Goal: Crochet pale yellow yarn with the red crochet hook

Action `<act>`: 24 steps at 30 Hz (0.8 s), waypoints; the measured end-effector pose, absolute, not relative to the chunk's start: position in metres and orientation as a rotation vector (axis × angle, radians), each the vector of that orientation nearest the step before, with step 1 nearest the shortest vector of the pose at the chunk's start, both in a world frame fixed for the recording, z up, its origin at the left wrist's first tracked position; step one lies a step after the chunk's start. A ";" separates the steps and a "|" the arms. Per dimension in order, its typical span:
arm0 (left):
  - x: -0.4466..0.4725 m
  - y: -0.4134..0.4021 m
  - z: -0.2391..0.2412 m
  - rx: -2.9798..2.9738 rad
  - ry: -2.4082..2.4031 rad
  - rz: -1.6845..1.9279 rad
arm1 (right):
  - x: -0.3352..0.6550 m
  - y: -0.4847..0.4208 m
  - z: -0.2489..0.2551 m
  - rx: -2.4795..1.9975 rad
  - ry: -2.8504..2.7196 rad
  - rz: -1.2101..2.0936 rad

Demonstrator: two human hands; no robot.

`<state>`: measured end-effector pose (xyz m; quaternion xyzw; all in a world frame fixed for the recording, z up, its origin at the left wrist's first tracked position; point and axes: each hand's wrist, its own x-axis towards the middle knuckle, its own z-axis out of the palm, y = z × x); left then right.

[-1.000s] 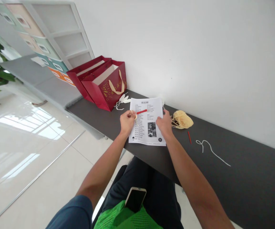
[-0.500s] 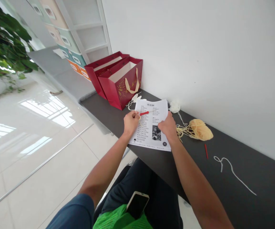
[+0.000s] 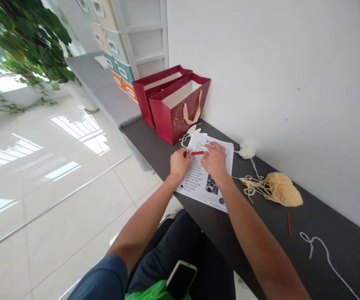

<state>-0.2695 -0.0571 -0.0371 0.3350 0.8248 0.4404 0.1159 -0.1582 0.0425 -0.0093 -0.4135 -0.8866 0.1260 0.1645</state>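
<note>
Above a printed pattern sheet (image 3: pixel 198 193) on the dark tabletop, a red-handled crochet hook (image 3: pixel 197 153) lies level between my hands. My left hand (image 3: pixel 180 166) is closed at the hook's left end, its fingers curled, with a little pale yarn seemingly at the fingertips. At the other end, the thumb and bent fingers of my right hand (image 3: pixel 214 161) meet the handle. That hand covers part of the sheet's text and picture. How firmly each hand grips is hard to see.
Two red paper bags (image 3: pixel 172 118) stand at the back left. White yarn (image 3: pixel 247 150) and a yellow yarn ball (image 3: pixel 282 189) lie to the right, near a red stick (image 3: pixel 289 223) and a loose white strand (image 3: pixel 326 252). A phone (image 3: pixel 181 278) rests on my lap.
My right hand has left the sheet's right edge and come left to the crochet hook. My left hand stays at the hook's left end. The view has shifted a little.
</note>
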 end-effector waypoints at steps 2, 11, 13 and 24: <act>-0.272 -0.057 -0.039 1.001 2.428 1.305 | -0.174 0.045 -0.010 -1.062 -2.613 0.376; -0.277 -0.051 -0.039 1.040 2.571 1.234 | -0.193 0.044 -0.016 -0.961 -2.880 0.346; -0.278 -0.048 -0.037 1.028 2.589 1.223 | -0.190 0.043 -0.014 -0.985 -2.889 0.324; -0.279 -0.021 -0.035 1.009 2.692 1.177 | -0.178 0.064 -0.002 -1.092 -2.896 0.337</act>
